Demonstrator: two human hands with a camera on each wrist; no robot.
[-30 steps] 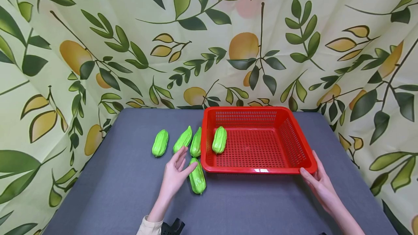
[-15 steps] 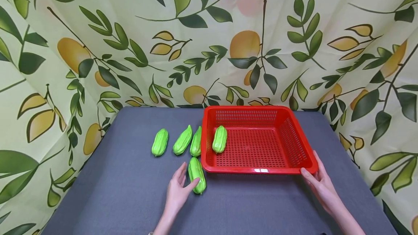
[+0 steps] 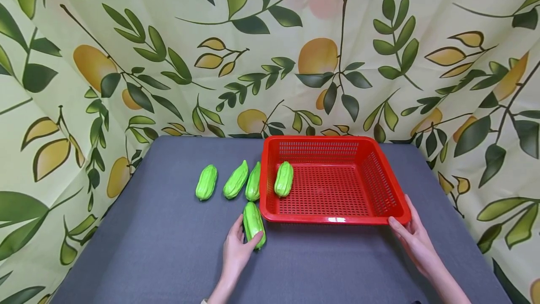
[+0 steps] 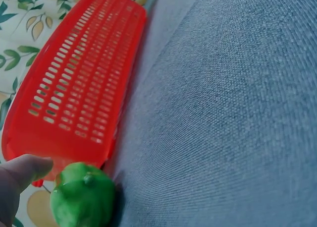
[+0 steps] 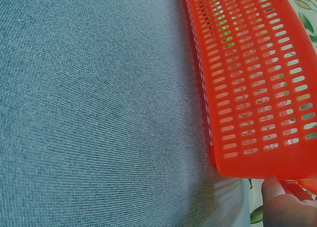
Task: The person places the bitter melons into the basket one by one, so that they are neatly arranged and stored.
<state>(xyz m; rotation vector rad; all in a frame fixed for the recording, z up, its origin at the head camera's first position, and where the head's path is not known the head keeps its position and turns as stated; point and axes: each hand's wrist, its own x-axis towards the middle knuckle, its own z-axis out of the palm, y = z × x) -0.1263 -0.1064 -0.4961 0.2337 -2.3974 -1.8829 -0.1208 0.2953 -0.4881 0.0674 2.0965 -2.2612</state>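
Observation:
Beside the red basket's front left corner, a green ribbed gourd (image 3: 254, 225) lies on the table. My left hand (image 3: 237, 249) reaches round its lower end, fingers at its left side and thumb over its right side in the head view. The left wrist view shows the straight thumb (image 4: 30, 168) just above the gourd's stem end (image 4: 84, 195). My right hand (image 3: 412, 234) grips the red plastic basket (image 3: 333, 220) at its front right corner, thumb on the rim and fingers along the outer side. Inside the basket, at the left, lies another gourd (image 3: 284, 179).
Three more gourds lie left of the basket: one at the far left (image 3: 206, 182), one in the middle (image 3: 236, 179) and one right against the basket wall (image 3: 253, 182). A leaf-patterned cloth (image 3: 270, 60) hangs behind the grey-blue table (image 3: 168, 247).
My left hand has come down and right from beside the middle gourd to the front gourd, its thumb now over it. The right hand has stayed on the basket corner.

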